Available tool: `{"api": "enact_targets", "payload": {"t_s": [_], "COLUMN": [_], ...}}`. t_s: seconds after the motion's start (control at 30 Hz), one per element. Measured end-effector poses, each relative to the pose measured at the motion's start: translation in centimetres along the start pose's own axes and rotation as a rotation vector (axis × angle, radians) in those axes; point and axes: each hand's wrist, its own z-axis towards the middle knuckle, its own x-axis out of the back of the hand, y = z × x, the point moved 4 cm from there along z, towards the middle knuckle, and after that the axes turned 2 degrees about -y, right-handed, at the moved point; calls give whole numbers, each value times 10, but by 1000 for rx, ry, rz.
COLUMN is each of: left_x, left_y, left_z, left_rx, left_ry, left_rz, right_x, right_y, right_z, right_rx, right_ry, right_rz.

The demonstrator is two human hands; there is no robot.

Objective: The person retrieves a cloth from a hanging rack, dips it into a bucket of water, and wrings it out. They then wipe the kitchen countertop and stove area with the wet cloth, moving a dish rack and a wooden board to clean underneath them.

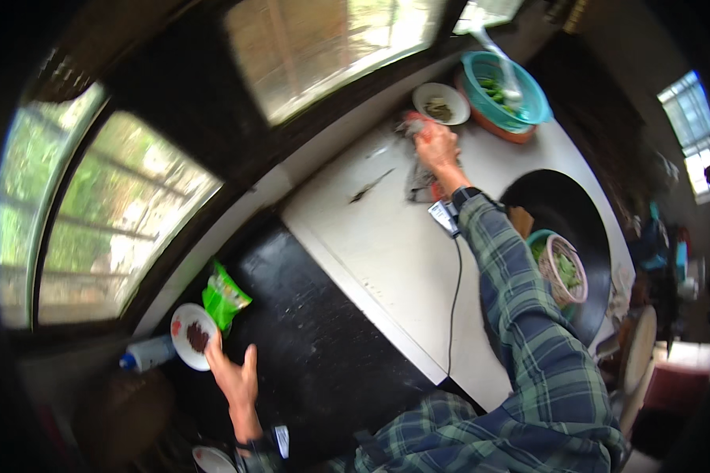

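Note:
My right hand (436, 145) is closed on a red and grey cloth (417, 127), blurred, on the white countertop beside a white bowl (441, 104) of dried seasonings. My left hand (236, 372) is at the lower left over the black surface, thumb apart. Its fingertips are at the rim of a white bowl (180, 349) holding dark reddish bits; whether they grip it I cannot tell. Next to that bowl lies a bright green plastic packet (225, 297).
A teal basin (535, 109) with green vegetables stands at the back right. Right of my sleeve, a black wok (594, 236) holds a pink basket (575, 288) of greens. A blue-capped bottle (154, 353) lies at far left. Windows line the back wall.

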Motion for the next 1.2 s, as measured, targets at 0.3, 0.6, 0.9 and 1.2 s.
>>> {"api": "enact_targets", "payload": {"t_s": [0.3,0.6,0.9,1.2], "left_x": [-48,-61,-30,0], "left_y": [-19,-45,-62,-49], "left_z": [69,73,30,-20], "left_rx": [-74,-57,216,291], "left_ry": [75,206,105,250], "left_rz": [317,401,-783,-1069], "right_x": [-43,-67,-2,-40], "right_y": [-117,-208,-169,-136], "right_z": [-45,-170,-215,-26], "right_rx": [133,614,146,-169], "right_ry": [-519,-777,-1133,-75], "right_rz": [-437,-312,1025,1125]}}
